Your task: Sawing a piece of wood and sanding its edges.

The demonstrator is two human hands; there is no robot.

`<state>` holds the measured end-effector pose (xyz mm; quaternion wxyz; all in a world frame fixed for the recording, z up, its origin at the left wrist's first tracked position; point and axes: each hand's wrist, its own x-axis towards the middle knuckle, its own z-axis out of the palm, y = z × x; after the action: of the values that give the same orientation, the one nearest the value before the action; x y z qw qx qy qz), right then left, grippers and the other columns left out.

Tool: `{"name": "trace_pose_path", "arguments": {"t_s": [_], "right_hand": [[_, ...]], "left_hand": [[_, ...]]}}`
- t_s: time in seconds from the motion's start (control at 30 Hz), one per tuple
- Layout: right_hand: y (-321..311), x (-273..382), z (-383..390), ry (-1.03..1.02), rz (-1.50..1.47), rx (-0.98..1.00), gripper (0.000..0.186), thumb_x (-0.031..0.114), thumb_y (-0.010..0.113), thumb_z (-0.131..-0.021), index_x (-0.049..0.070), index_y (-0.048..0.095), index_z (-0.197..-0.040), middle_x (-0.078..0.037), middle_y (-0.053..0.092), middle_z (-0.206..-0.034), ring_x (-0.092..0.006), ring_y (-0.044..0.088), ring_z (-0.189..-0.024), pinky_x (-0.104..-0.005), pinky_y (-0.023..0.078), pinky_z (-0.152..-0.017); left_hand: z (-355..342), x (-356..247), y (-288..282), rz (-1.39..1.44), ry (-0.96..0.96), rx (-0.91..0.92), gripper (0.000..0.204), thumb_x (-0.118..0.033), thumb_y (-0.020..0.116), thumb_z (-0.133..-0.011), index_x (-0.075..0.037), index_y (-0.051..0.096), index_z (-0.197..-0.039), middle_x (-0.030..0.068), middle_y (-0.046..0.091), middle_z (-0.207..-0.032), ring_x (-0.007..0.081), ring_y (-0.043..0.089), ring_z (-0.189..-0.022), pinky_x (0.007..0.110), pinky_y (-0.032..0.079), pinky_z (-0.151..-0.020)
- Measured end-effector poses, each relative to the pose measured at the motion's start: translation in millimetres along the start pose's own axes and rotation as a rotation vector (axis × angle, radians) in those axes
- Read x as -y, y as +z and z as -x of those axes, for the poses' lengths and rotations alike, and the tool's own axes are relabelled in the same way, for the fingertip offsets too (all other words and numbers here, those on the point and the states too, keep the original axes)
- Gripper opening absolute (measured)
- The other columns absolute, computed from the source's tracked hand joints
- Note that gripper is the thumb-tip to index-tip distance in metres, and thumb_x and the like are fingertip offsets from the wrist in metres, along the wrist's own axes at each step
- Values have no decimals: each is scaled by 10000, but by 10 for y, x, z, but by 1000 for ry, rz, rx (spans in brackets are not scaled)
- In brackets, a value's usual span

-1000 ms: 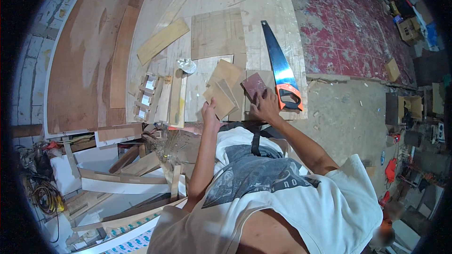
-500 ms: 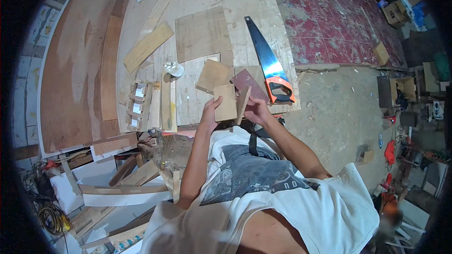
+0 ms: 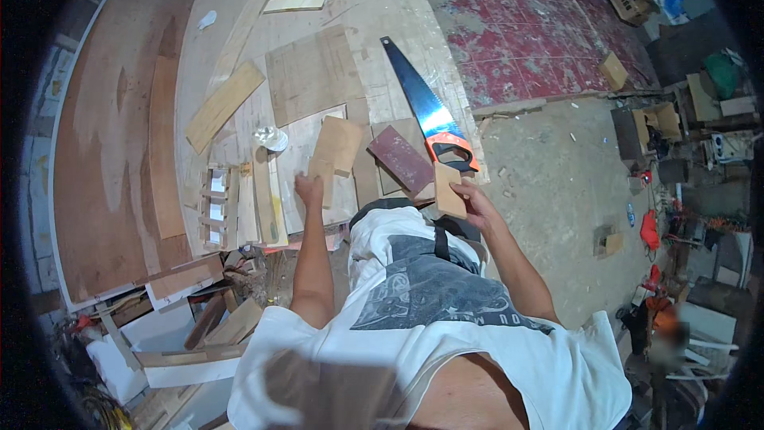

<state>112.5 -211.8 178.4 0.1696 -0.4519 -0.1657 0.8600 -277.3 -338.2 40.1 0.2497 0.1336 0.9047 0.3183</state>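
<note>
My left hand (image 3: 309, 189) grips the near end of a small wooden board (image 3: 321, 170) at the table's front edge. That board overlaps or touches a light brown wooden block (image 3: 340, 142) just beyond it. My right hand (image 3: 480, 205) pinches a second small wooden board (image 3: 450, 190) by its right side, held tilted in front of the table edge. Between the hands lies a dark red, scuffed block (image 3: 400, 159). Close beyond my right hand rests a handsaw (image 3: 420, 97) with an orange and black handle, its blade pointing away.
The plywood table (image 3: 366, 4) carries a square thin panel (image 3: 313, 72), loose strips (image 3: 225, 107), a small clear container (image 3: 271, 138) and a slotted wooden frame (image 3: 216, 205). A large brown sheet (image 3: 111, 143) stands at left. Offcuts (image 3: 199, 354) are heaped below it.
My hands have moved apart: the left went left with one board, the right went right with the other. The two boards were side by side before. The whole view has shifted slightly.
</note>
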Motion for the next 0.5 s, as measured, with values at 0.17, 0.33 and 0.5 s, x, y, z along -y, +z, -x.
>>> {"name": "trace_pose_path", "arguments": {"t_s": [0.17, 0.33, 0.5], "right_hand": [[371, 151, 193, -274, 163, -91, 486, 128, 634, -894, 81, 406, -1320, -103, 594, -1159, -196, 638, -991, -353, 550, -809], [513, 351, 206, -572, 635, -187, 443, 161, 621, -916, 33, 410, -1284, -104, 615, -1086, -176, 641, -939, -317, 532, -761], [768, 535, 265, -651, 565, -115, 414, 170, 626, -913, 5, 478, -1263, -98, 642, -1042, -161, 640, -899, -317, 521, -793]], "left_hand": [[-203, -353, 25, -70, 301, -250, 776, -336, 748, -720, 28, 436, -1330, 224, 469, -1360, 373, 434, -1275, 461, 339, -1061], [-339, -674, 94, -319, 206, -54, 808, -382, 786, -695, 36, 460, -1305, 226, 507, -1322, 366, 483, -1238, 470, 385, -1027], [-549, -650, -117, -386, 176, 140, 714, -317, 796, -706, 23, 494, -1257, 163, 679, -1020, 330, 665, -901, 411, 523, -806]]}}
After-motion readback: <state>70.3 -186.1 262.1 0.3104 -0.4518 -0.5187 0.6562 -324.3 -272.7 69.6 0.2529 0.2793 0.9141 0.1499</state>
